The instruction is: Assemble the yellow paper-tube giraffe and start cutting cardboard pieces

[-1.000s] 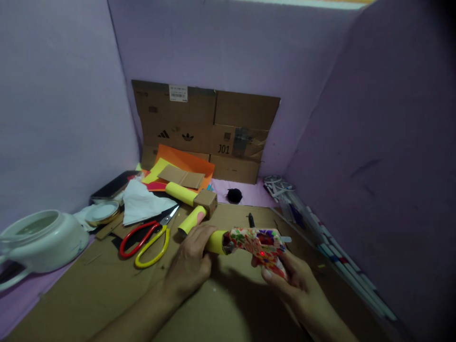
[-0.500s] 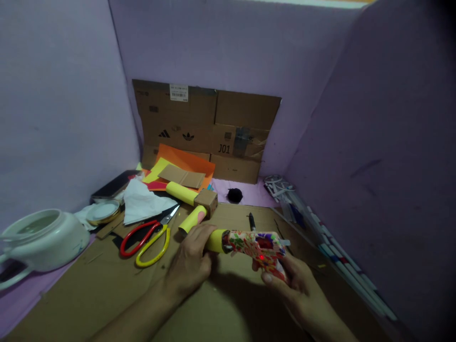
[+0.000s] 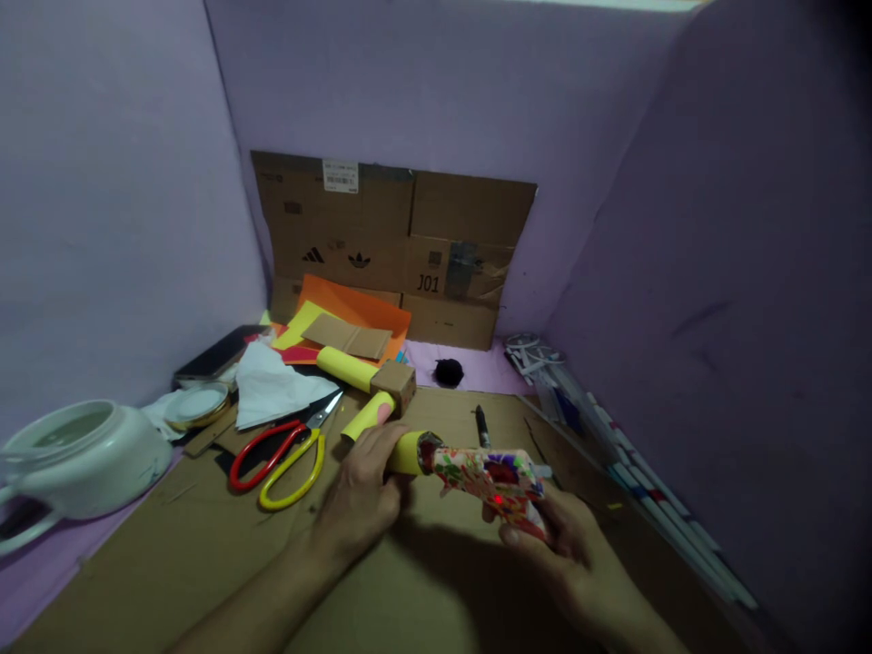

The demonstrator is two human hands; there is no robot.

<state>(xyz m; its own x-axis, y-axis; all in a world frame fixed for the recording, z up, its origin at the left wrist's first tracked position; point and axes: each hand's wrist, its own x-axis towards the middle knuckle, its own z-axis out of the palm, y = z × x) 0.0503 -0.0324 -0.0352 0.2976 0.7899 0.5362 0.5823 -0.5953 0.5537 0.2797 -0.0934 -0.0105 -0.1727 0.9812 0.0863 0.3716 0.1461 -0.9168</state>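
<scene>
My left hand (image 3: 364, 486) is wrapped round a yellow paper-covered tube (image 3: 407, 453), whose dark open end faces right. In my right hand (image 3: 562, 545) is a glue gun (image 3: 494, 479) with a floral pattern and a lit red light. A short piece of translucent glue stick (image 3: 543, 471) sticks out of its back. The gun's front end points left at the tube's open end; whether it touches the rim I cannot tell. Behind my left hand lie two more yellow tubes, one long (image 3: 346, 367) and one short (image 3: 369, 416), beside a small cardboard block (image 3: 397, 381).
Scissors (image 3: 290, 463) with red and yellow handles lie left of my left hand. Farther left stand a white pot (image 3: 123, 459) and a lid (image 3: 197, 404). A black pen (image 3: 481, 427) lies beyond the gun. Coloured paper (image 3: 358, 304) rests against a cardboard sheet (image 3: 470, 213).
The tube has shifted slightly left and turned, so more of its open end shows. The glue gun has dipped a little, and its front end sits by the rim.
</scene>
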